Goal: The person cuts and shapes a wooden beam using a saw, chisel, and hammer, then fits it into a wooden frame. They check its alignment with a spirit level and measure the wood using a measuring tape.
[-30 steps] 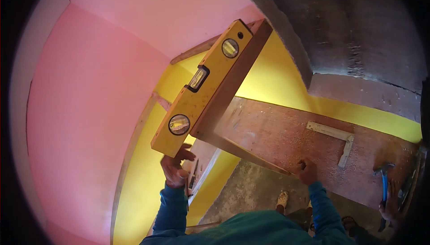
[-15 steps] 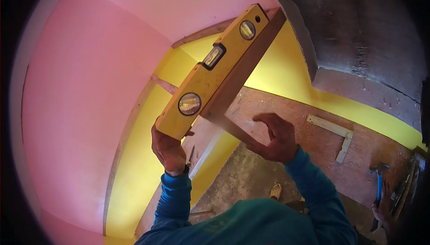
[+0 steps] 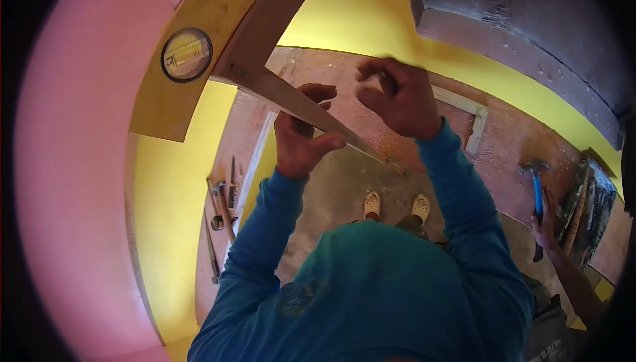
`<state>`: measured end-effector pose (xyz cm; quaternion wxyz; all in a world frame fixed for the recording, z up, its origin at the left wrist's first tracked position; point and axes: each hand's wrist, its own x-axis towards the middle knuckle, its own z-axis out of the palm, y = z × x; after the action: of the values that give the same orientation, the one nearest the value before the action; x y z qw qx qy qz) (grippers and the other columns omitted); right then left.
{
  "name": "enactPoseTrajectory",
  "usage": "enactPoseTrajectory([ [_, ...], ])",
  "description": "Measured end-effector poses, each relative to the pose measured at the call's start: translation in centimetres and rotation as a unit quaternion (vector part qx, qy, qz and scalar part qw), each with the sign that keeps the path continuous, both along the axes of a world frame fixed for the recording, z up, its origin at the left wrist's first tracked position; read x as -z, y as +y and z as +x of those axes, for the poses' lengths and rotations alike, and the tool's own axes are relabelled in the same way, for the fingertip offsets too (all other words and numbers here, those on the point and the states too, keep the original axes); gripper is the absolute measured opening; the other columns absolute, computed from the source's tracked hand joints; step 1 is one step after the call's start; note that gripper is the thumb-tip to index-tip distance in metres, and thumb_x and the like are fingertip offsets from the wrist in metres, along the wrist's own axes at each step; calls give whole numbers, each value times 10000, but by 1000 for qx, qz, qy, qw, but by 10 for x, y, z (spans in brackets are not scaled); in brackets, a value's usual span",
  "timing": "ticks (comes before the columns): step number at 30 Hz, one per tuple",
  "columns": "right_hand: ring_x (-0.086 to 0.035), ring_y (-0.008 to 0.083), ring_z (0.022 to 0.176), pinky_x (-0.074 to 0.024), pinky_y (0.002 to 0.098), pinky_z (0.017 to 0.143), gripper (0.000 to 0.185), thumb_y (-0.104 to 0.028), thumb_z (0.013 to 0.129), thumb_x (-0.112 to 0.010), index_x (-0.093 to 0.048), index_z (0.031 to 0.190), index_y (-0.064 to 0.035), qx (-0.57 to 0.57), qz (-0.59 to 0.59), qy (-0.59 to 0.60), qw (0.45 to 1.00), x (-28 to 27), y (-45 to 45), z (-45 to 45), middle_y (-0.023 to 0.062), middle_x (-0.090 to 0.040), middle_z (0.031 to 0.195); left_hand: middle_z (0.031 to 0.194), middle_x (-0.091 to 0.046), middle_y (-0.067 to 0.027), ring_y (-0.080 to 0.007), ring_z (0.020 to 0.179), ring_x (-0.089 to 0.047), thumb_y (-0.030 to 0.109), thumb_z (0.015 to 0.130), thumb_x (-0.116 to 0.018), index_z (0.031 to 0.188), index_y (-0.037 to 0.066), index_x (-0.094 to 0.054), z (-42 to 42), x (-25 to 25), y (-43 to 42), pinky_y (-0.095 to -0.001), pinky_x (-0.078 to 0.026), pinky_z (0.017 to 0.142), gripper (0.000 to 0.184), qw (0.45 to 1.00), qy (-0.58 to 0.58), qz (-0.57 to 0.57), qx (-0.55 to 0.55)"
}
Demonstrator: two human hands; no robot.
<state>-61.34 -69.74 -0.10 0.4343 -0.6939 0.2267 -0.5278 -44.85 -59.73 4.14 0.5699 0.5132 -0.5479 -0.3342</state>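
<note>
A yellow spirit level (image 3: 149, 107) lies along the side of a brown wooden beam (image 3: 271, 14), its upper part cut off by the frame. From the beam's near end a thin wooden strip (image 3: 308, 107) slants down to the right. My left hand (image 3: 295, 147) is at this strip, fingers above it and thumb below, spread apart; the strip hides part of the palm. My right hand (image 3: 404, 100) hovers right of the strip, with fingers curved and slightly blurred. Nothing shows between its thumb and fingers, and it touches neither the strip nor the level.
A wooden try square (image 3: 478, 120) lies on the brown panel behind my right arm. At right, another person's hand (image 3: 544, 226) holds a blue-handled hammer (image 3: 536, 186). Several tools, including a hammer (image 3: 223, 206), lie on a ledge at left. A dark slab (image 3: 523, 24) juts in at upper right.
The view has shifted, so the level and beam appear farther up and left. My left hand has left the level's lower end for the strip. My right hand has come off the strip.
</note>
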Motion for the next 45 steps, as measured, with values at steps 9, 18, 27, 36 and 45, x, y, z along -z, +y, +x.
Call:
enactPoseTrajectory([
  [9,-642,348,839,-499,453,760,468,-429,764,-690,-639,1018,-39,-74,163,317,931,237,86,27,181,-661,898,681,-577,-84,-176,587,-623,-57,701,-678,894,13,-453,-2,24,-9,-299,-543,544,305,988,-105,-43,-108],
  [18,-634,363,675,-503,462,612,220,-281,822,-642,-618,846,-64,-5,83,322,943,255,96,43,166,-648,727,668,-557,-87,-175,583,-613,-65,694,-667,854,28,-423,4,23,-7,-310,-541,531,306,980,-163,-35,-107],
  [27,-634,363,647,-506,462,611,281,-331,839,-617,-638,841,-51,-21,85,333,939,254,102,46,170,-646,703,664,-568,-83,-174,585,-617,-52,689,-684,873,23,-438,5,22,-5,-307,-538,528,316,980,-171,-28,-100],
  [36,-631,368,627,-505,472,587,325,-372,854,-577,-661,818,-60,-39,61,366,928,250,103,50,182,-636,687,675,-577,-84,-170,587,-621,-36,695,-693,868,20,-448,7,23,-2,-302,-537,532,306,977,-183,-35,-99],
  [45,-626,362,606,-495,468,590,362,-402,886,-531,-681,838,-77,-54,63,407,910,254,107,54,166,-640,661,666,-581,-77,-158,594,-618,-35,686,-700,871,15,-458,8,20,0,-291,-530,537,309,973,-206,-18,-101],
])
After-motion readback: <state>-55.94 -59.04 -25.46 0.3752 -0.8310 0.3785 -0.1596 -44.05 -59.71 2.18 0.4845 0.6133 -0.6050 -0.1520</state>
